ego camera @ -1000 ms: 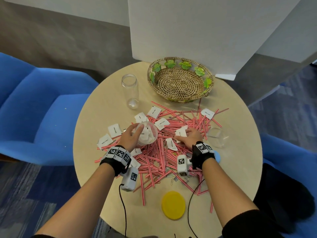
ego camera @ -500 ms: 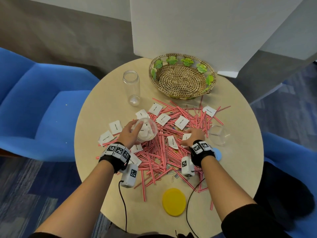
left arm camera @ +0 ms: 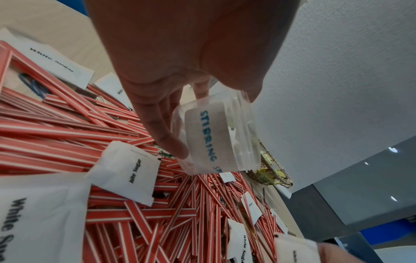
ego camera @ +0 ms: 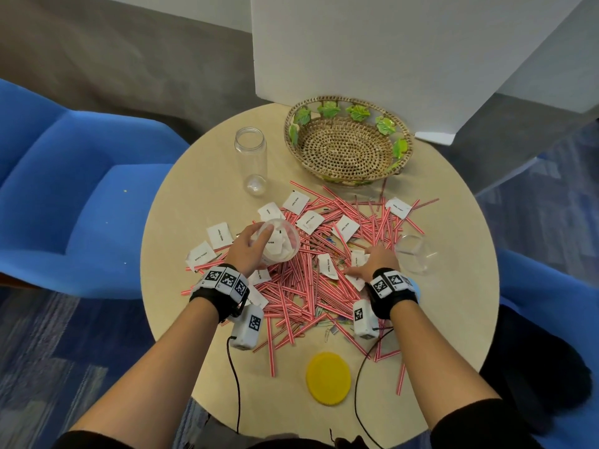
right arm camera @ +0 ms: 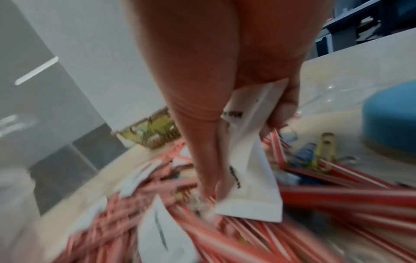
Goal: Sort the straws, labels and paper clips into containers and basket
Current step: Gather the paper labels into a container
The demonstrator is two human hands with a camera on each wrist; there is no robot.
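Observation:
Red-and-white straws [ego camera: 311, 273] lie heaped across the round table [ego camera: 201, 196], mixed with white "White Sugar" labels [ego camera: 309, 222] and coloured paper clips [ego camera: 327, 333]. My left hand [ego camera: 249, 251] grips a small clear container [ego camera: 280, 241] that holds several labels; its base [left arm camera: 213, 137] faces the left wrist camera. My right hand [ego camera: 372, 264] rests low on the pile and holds white labels [right arm camera: 249, 156] between thumb and fingers. A woven basket [ego camera: 348, 140] with green leaves stands at the back, nothing in it.
A tall clear jar [ego camera: 251, 160] stands left of the basket. A second clear container [ego camera: 415, 254] sits right of my right hand, with a blue lid [right arm camera: 391, 117] near it. A yellow lid [ego camera: 328, 379] lies by the front edge. Blue chairs flank the table.
My right hand has slid right and nearer across the pile, gathering labels. My left hand keeps holding the container in place. The head view has shifted a little.

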